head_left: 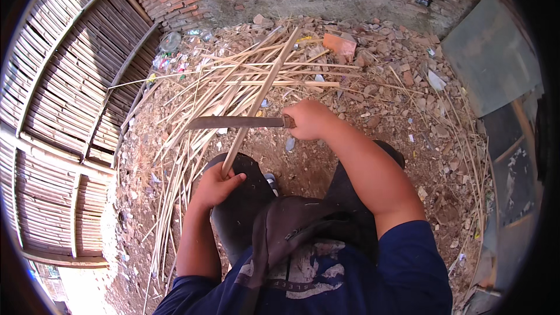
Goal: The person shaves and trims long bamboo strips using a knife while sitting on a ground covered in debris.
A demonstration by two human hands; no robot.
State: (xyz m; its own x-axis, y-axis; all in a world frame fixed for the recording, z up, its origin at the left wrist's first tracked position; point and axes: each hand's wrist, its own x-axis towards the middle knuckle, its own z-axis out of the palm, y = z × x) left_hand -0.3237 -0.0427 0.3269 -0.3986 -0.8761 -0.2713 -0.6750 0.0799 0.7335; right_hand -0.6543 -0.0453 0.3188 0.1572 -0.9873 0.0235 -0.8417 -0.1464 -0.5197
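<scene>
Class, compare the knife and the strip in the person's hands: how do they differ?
The knife is dark grey-brown; the strip is pale tan. The knife points nearly level leftward; the strip slants up rightward. The right hand holds the knife, the left hand the strip. Both are long and narrow.

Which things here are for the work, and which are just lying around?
For the work:
machete in the right hand
long bamboo strip in the left hand
probably the piled strips

Seemingly just lying around:
orange flat piece
white scrap
clear plastic litter
</scene>
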